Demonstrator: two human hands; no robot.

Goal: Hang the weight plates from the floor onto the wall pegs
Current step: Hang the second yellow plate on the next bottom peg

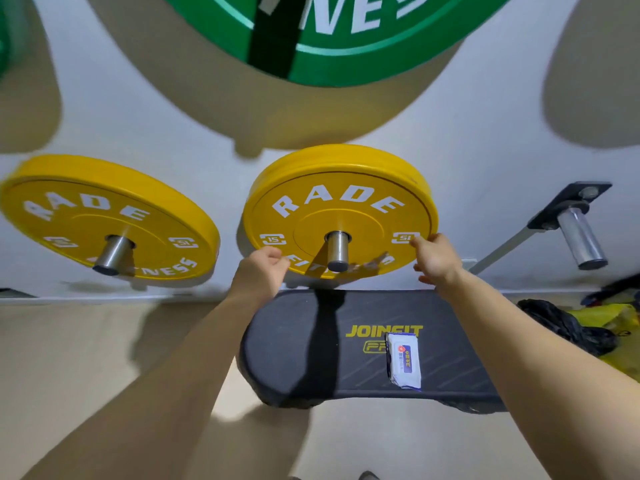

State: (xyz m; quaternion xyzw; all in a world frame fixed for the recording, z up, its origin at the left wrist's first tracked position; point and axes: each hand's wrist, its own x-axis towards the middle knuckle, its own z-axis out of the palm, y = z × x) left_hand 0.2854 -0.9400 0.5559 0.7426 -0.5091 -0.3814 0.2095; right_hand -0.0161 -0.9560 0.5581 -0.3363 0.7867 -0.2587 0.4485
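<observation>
A yellow 15 kg weight plate (339,202) marked RADE hangs on a steel wall peg (337,251) in the middle of the view. My left hand (263,268) grips its lower left rim with curled fingers. My right hand (434,261) holds its right rim, thumb on the face next to the 15 mark. A second yellow plate (104,216) hangs on another peg (110,254) to the left. A large green plate (346,39) hangs higher on the wall. No plate on the floor is in view.
An empty steel peg (581,237) on a black bracket sticks out of the wall at the right. Below the plates stands a black JOINFIT bench pad (311,358) with a pack of wipes (403,362). Black and yellow bags (568,323) lie at the right.
</observation>
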